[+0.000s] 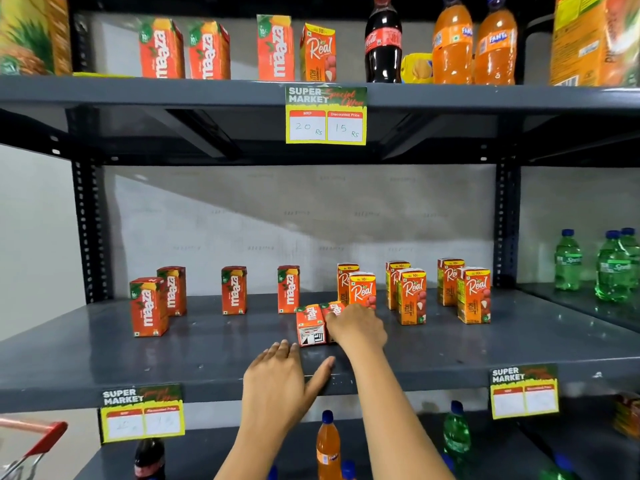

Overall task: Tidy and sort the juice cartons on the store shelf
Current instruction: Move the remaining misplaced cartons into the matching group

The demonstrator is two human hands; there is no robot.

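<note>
On the grey middle shelf (104,362) several red Maaza cartons (149,306) stand upright at the left, and several orange Real cartons (412,296) stand in pairs at the right. Two cartons lie flat near the front middle: a Maaza carton (310,325) and, beside it on the right, a Real carton (333,310). My right hand (356,327) rests on the lying Real carton, fingers curled over it. My left hand (280,379) lies flat on the shelf's front edge, fingers spread, just short of the lying Maaza carton.
The upper shelf (173,93) carries more Maaza and Real cartons, a cola bottle (382,39) and Fanta bottles (453,43). Green bottles (568,261) stand at the right. Price tags (325,114) hang from shelf edges. A red cart handle (41,439) sits lower left.
</note>
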